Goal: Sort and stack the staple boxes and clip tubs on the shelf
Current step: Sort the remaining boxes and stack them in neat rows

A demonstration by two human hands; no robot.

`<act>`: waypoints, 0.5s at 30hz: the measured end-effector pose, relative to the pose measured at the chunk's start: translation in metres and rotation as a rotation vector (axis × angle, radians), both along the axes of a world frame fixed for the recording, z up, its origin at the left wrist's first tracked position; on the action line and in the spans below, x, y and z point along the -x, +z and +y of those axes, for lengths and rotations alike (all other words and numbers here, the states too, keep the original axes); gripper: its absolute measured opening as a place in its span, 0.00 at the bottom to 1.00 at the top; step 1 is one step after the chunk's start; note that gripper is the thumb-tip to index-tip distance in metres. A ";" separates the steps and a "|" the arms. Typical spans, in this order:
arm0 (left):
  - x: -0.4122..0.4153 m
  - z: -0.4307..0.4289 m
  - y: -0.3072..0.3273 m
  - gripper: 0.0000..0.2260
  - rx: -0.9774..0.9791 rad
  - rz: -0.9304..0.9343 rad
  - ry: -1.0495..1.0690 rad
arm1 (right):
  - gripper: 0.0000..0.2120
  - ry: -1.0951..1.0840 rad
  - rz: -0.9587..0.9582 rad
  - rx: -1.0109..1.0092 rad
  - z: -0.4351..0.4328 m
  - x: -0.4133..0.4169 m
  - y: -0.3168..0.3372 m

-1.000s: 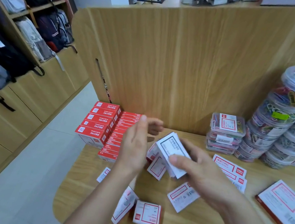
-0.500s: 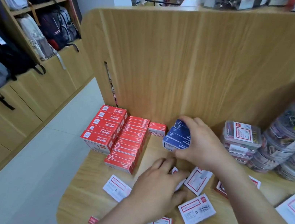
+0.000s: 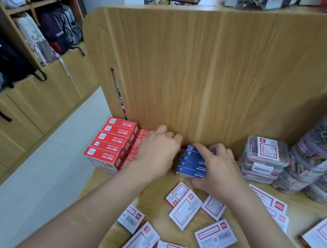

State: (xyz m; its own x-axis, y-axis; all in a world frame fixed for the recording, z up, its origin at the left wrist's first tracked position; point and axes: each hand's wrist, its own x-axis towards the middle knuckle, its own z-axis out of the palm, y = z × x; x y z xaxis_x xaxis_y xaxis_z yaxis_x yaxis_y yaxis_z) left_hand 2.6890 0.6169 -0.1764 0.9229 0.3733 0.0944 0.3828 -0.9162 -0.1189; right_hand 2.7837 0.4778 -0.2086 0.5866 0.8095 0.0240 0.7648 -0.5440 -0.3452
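Nearest to me, in front of the blue staple boxes (image 3: pixel 191 163), a scatter of loose staple boxes (image 3: pixel 185 210) lies flat on the shelf (image 3: pixel 310 209), white label faces up and turned every which way. Some overlap at the corners. To the front right of the blue ones a wider flat box (image 3: pixel 324 245) with a red border runs out of view.

My right hand (image 3: pixel 218 169) grasps the blue staple boxes. The thumb lies along their near side and my fingers (image 3: pixel 200 152) curl over the top and the right side. The boxes sit as a stepped stack, their printed edges facing me.

My left hand (image 3: pixel 157 150) is at the left of the blue stack, its fingers bent down into the gap there. A sliver of red shows under the fingertips, but I cannot tell whether they grip anything.

Left of the blue stack, beyond my left hand, the red staple boxes (image 3: pixel 111 144) stand in neat stepped rows. Right of it, apart from my right hand, are the square clip tubs (image 3: pixel 264 159) in a pile, and past those the round clip tubs (image 3: pixel 321 162) are piled higher, full of coloured clips.

Directly behind the blue stack rises the wooden back panel (image 3: pixel 208 67). Far off to its left, across the aisle, backpacks (image 3: pixel 56 24) sit on other shelving.
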 end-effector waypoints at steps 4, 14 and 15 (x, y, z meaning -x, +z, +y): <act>-0.008 0.003 -0.004 0.09 -0.026 0.013 -0.002 | 0.36 -0.070 -0.001 0.017 -0.002 0.003 0.006; 0.010 0.013 0.016 0.11 0.163 -0.315 -0.051 | 0.32 -0.113 0.117 -0.068 0.000 0.003 0.005; 0.015 0.016 0.024 0.11 0.250 -0.395 -0.037 | 0.33 -0.106 0.118 -0.077 0.003 0.005 0.004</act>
State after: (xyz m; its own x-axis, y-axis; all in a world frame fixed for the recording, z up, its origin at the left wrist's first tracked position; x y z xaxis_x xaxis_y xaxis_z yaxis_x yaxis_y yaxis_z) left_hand 2.6740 0.6330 -0.1525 0.8472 0.3970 0.3530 0.3209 -0.9120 0.2553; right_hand 2.7791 0.4811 -0.2049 0.6708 0.7416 0.0093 0.6563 -0.5877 -0.4731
